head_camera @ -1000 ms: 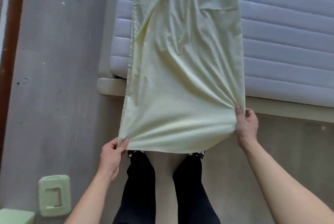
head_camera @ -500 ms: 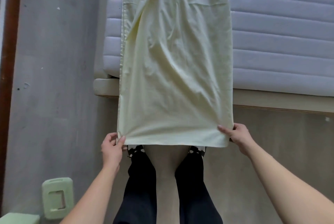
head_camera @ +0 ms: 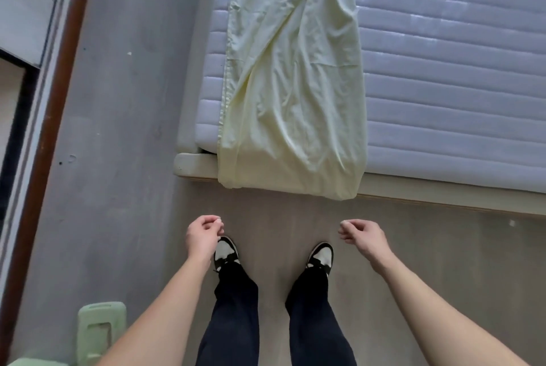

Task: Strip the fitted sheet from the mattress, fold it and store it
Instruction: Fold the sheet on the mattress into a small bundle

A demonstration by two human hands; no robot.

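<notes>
The pale yellow fitted sheet (head_camera: 291, 93) lies in a long folded strip along the left part of the bare quilted mattress (head_camera: 449, 84). Its near end hangs a little over the bed's edge. My left hand (head_camera: 203, 234) hovers above the floor in front of the bed, fingers loosely curled, holding nothing. My right hand (head_camera: 362, 235) hovers opposite it, also loosely curled and empty. Both hands are a short way back from the sheet's near end, clear of it.
The bed frame's light edge (head_camera: 443, 195) runs across in front of me. My legs and shoes (head_camera: 226, 250) stand on the floor between my hands. A green plastic object (head_camera: 100, 333) sits at the lower left. A brown door frame (head_camera: 47, 117) lines the left side.
Both hands have let go of the sheet's near corners and drawn back toward me. The sheet's end has dropped onto the bed's edge.
</notes>
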